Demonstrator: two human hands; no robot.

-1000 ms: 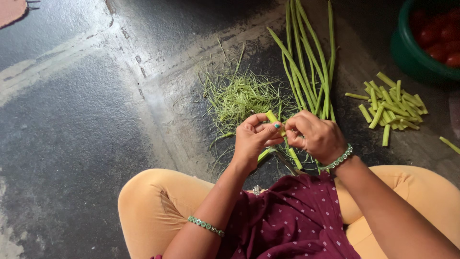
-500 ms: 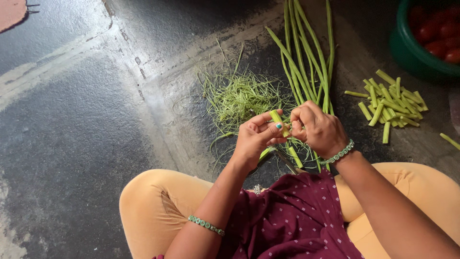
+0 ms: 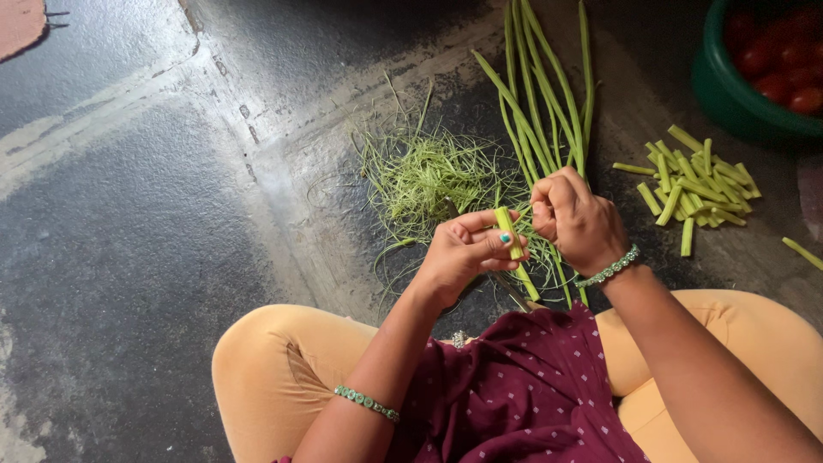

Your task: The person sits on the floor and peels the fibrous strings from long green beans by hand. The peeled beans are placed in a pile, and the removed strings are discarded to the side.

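Note:
I sit cross-legged on a dark stone floor. My left hand grips a long green stalk near its cut top end, and the stalk hangs down toward my lap. My right hand is closed just to the right of the stalk's top, fingers pinched as if on a thin strand, though the strand itself is too fine to make out. Behind my hands lie several whole long green stalks and a tangled heap of stringy green peelings.
A pile of short cut green pieces lies on the floor at right, with one stray piece further right. A green bowl holding red tomatoes stands at the top right corner. A pinkish mat edge shows top left.
My hands have risen slightly. The stalk's top end now stands higher in my left hand, and my right hand has shifted a little to the right of it.

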